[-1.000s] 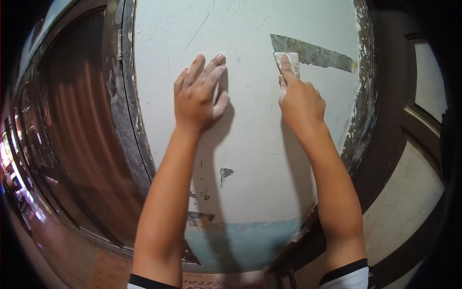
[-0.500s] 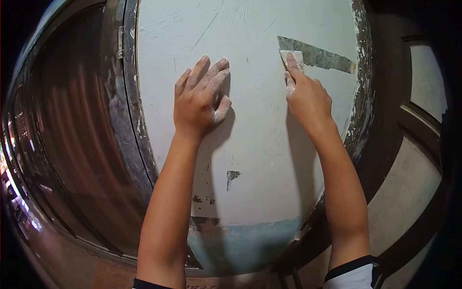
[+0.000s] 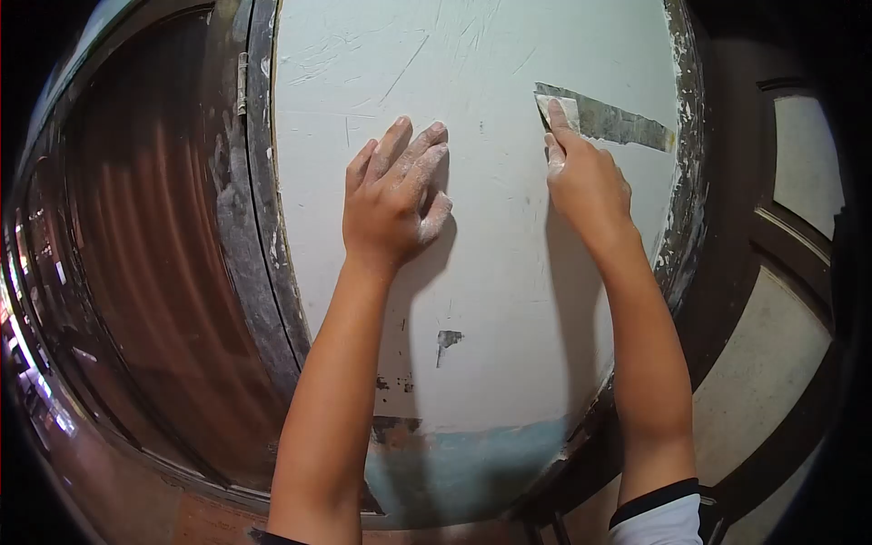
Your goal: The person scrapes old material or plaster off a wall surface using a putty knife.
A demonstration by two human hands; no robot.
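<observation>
My left hand (image 3: 397,191) lies against the white panel (image 3: 490,245), its fingers spread and dusted with white powder. In my right hand (image 3: 586,173) is a small flat scraper (image 3: 560,107) smeared with white, with a finger stretched along it. The scraper touches the panel at the left end of a bare grey strip (image 3: 622,121), which runs to the panel's right edge. Lower down, a small grey bare patch (image 3: 448,339) shows in the white coating.
A worn dark frame (image 3: 263,173) with a hinge borders the panel on the left, beside a brown curtain (image 3: 163,236). On the right are a chipped frame edge (image 3: 688,173) and dark woodwork with pale panels (image 3: 767,363). Pale blue paint (image 3: 472,468) covers the panel's bottom.
The view has shifted, so the panel and both hands appear slightly lower and further right. My right hand still holds the scraper at the strip's left end; my left hand stays spread on the panel.
</observation>
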